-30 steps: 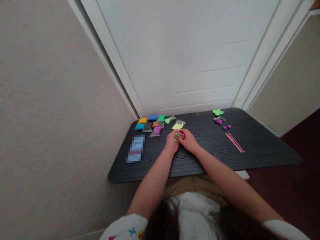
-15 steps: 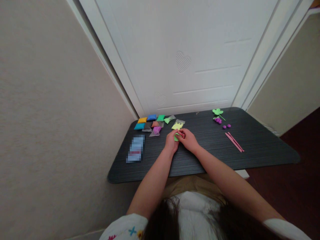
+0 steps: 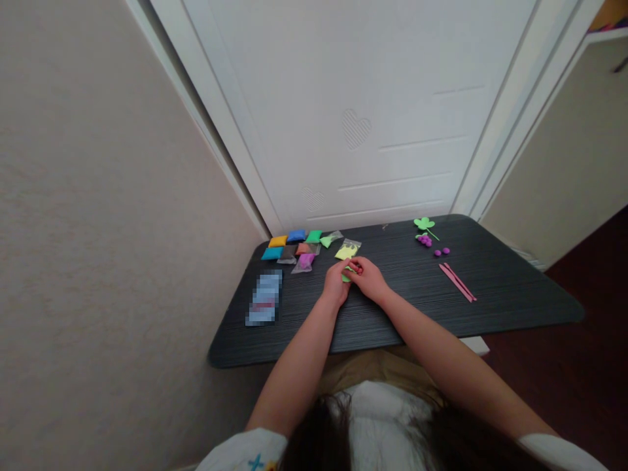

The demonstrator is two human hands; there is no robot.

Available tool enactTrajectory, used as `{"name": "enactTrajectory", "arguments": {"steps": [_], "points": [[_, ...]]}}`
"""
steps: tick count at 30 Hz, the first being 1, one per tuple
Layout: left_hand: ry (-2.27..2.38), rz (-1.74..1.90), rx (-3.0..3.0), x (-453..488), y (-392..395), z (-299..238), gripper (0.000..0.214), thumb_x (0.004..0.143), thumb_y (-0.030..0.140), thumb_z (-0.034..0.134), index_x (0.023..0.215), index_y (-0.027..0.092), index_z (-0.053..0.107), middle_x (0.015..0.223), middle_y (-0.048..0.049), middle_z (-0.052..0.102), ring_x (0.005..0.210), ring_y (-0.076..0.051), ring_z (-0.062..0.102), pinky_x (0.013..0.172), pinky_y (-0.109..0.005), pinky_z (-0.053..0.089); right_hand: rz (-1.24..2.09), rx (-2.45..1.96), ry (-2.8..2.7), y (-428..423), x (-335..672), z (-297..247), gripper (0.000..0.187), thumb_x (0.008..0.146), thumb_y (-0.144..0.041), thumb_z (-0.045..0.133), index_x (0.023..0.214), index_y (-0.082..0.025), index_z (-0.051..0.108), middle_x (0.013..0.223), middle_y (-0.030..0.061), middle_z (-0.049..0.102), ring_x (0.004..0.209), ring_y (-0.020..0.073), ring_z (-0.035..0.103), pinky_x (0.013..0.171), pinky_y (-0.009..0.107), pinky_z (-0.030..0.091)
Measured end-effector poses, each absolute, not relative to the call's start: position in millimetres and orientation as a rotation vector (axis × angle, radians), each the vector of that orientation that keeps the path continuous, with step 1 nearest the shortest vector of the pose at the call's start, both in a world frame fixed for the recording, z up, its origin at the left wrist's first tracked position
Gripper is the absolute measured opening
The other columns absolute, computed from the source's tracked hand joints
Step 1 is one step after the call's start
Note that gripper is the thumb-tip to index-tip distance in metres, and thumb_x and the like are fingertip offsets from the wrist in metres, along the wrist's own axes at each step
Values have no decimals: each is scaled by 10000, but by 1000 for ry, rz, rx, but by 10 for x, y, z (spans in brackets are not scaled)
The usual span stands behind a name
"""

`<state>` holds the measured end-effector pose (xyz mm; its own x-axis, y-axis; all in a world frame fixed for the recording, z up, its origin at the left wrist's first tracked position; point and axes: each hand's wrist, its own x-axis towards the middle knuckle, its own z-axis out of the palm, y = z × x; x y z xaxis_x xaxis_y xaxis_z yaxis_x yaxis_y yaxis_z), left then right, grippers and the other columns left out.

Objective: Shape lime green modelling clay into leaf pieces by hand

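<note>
My left hand point(image 3: 335, 284) is closed around a light green piece of modelling clay point(image 3: 347, 275), only part of which shows between the hands. Against it, my right hand point(image 3: 369, 277) has its fingers bent in, touching the same green piece at the thumb side. The right fingertips are too small to make out clearly. Just beyond both hands lies a clear bag of pale yellow clay point(image 3: 347, 251). To the right are a green clover-shaped clay piece point(image 3: 424, 224) with a stem, a purple clay ball cluster point(image 3: 424, 241) and two loose purple balls point(image 3: 441, 252).
Several bags of coloured clay, among them an orange-yellow bag point(image 3: 278, 241) and a magenta bag point(image 3: 305, 262), lie at the back left. A blurred-out flat rectangle point(image 3: 265, 297) is at the left. Pink modelling tools point(image 3: 457, 282) rest at right on the dark table point(image 3: 515, 294), against a white door point(image 3: 304, 98).
The camera view has shifted slightly, so the table sits a little lower in the picture. Both hands stay together on the green clay with barely any visible movement.
</note>
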<state>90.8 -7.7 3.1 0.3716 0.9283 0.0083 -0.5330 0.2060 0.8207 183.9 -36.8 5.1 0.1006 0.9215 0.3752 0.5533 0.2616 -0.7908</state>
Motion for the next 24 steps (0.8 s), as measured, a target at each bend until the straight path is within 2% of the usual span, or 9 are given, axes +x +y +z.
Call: {"name": "enactTrajectory", "arguments": {"steps": [12,20,24], "points": [[596,1060,843,892,-112,100,269,670,321,503,514,107,548,591,-53,593,630,-134,570,610,-242,416,578,-1439,-1558,-389,1826,93,259,645,-348,576,855,-199,546,787,-8,558,699,124,495,643,250,365],[470,1133,686,834,-63,107,257,707,336,477,587,119,545,648,-34,581,678,-117,561,687,-259,418,615,-1384,-1508,-374,1829,34,406,641,-351,586,1003,-209,470,887,11,569,713,114,523,655,257,393],[519,1209,689,847,-84,140,228,702,323,498,591,127,527,651,-16,566,672,-94,548,711,-242,408,606,-1405,-1508,-364,1830,-5,390,667,-351,559,1015,-204,464,898,24,569,666,105,517,634,257,396]]}}
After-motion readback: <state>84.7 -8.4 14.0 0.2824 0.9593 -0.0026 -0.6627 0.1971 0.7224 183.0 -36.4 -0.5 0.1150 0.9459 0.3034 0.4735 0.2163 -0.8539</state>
